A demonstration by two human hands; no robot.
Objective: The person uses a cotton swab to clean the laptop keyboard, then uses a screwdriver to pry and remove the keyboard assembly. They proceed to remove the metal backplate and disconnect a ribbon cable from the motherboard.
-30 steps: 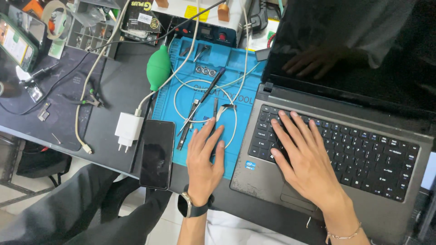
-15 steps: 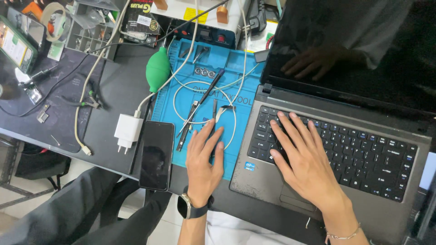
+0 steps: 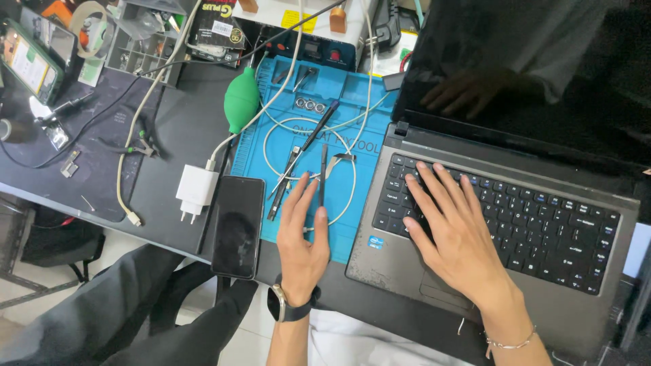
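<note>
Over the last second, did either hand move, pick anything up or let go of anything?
Nothing visibly changed. The left hand still lies flat on the blue mat, its fingertips by the thin tools and white cable, gripping nothing. The right hand still rests with spread fingers on the laptop keyboard. The phone and white charger lie where they were.

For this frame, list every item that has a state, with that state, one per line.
laptop: lid open, screen dark.
left hand: flat, palm down on the blue mat, holding nothing.
right hand: fingers spread on the keyboard.
phone: face up, screen dark.
white charger: lying flat, cable attached.
green air blower: lying on its side.
tweezers: lying on the mat, unheld.
</note>
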